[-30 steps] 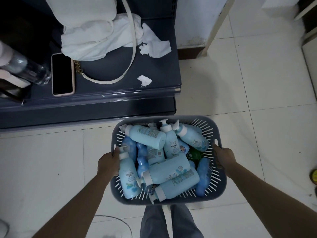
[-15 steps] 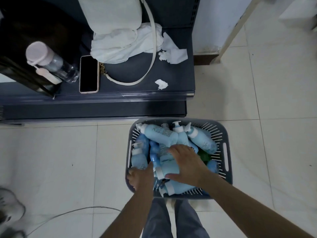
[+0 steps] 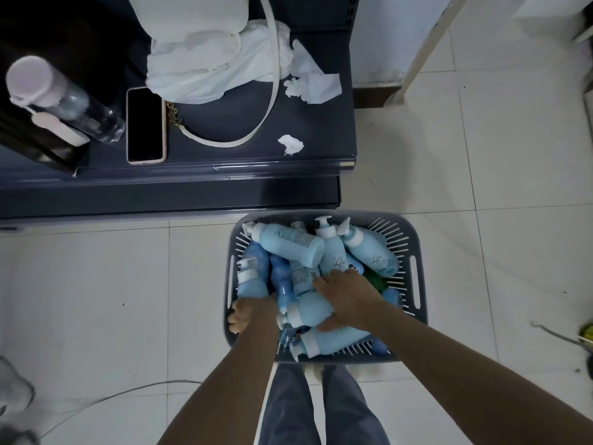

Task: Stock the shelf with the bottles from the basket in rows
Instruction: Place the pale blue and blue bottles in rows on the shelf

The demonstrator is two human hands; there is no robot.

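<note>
A grey slatted basket (image 3: 415,252) stands on the tiled floor just in front of the dark grey shelf (image 3: 224,175). It is heaped with several light blue pump bottles (image 3: 288,242) lying across each other, plus darker blue ones. My right hand (image 3: 346,297) reaches in from the right and grips a light blue bottle (image 3: 309,311) lying in the middle, thumb under it. My left hand (image 3: 248,313) is at the basket's near left corner, fingers curled round the base of another light blue bottle (image 3: 252,284).
On the shelf lie a white bag (image 3: 192,14) with a long strap, white cloth, crumpled tissues (image 3: 290,144), a phone (image 3: 146,125) and a clear water bottle (image 3: 64,101). A cable (image 3: 128,388) crosses the floor at left. My legs stand right behind the basket.
Both hands have left the basket's side handles; the basket now stands on the floor. Both hands have gone in among the bottles and taken hold there.
</note>
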